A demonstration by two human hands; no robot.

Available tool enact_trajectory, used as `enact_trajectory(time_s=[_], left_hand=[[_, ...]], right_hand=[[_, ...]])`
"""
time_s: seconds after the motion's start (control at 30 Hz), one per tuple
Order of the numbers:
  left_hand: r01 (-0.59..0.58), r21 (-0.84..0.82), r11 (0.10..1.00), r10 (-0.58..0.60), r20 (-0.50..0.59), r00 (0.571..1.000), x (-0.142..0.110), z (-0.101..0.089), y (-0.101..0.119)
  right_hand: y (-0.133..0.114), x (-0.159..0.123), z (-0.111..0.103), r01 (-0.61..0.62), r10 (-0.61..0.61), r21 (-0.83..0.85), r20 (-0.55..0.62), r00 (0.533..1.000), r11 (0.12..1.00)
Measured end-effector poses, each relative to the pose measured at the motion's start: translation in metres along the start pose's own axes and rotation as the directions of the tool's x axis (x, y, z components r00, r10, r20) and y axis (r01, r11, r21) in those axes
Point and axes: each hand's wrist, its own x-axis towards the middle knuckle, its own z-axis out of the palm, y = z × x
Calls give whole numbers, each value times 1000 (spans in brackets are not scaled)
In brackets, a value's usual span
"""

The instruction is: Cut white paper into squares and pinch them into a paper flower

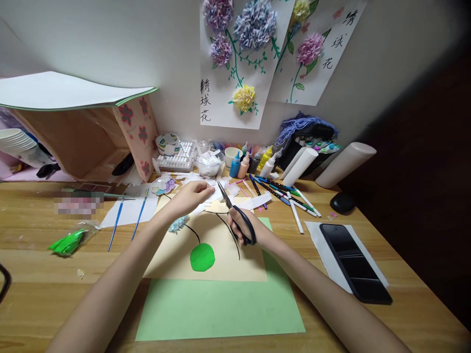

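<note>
My right hand [241,228] grips black-handled scissors [226,196], their blades pointing up and to the left. The blades look closed or nearly so. Just left of the tip, my left hand [195,196] has thumb and fingers pinched together; white scraps lie around the fingertips, and what they hold I cannot make out. Beneath both hands lies a cream sheet [169,267] with black curved lines, a bright green round patch [202,257] and a pale blue crumpled tuft [179,224]. Under it is a light green sheet [221,309].
A white paper strip [257,201] lies behind the scissors. Farther back stand a clear bowl of white scraps [209,163] and paint bottles [243,166]. Scattered markers [287,193] and a phone [355,262] are on the right. Brushes [140,213] and a green packet [69,241] lie left.
</note>
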Motion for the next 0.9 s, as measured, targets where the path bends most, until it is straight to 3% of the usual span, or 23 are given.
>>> enact_trajectory(time_s=[0.27, 0.4, 0.47, 0.6, 0.7, 0.8, 0.9], left_hand=[[-60, 42, 997, 56, 97, 994, -5, 21, 10], [18, -21, 1000, -16, 82, 997, -2, 19, 4], [41, -54, 998, -38, 61, 997, 0, 14, 0], [17, -5, 1000, -17, -80, 997, 4, -1, -5], [5, 68, 998, 10, -221, 975, 4, -12, -6], [32, 97, 995, 2, -332, 943, 3, -18, -5], [29, 111, 993, 10, -328, 945, 2, -15, -2]], right_hand=[[0, 5, -4, 209, -165, 210, -209, 964, 955], [0, 8, -9, 283, -190, 249, -338, 922, 926], [-1, 10, -12, 269, -171, 268, -339, 925, 925], [0, 14, -14, 62, -19, 324, -134, 991, 944], [4, 11, -11, -69, 47, 301, 78, 996, 951], [7, 3, -6, -54, 12, 198, 207, 978, 979], [7, -2, -2, -33, 6, 122, 220, 976, 992]])
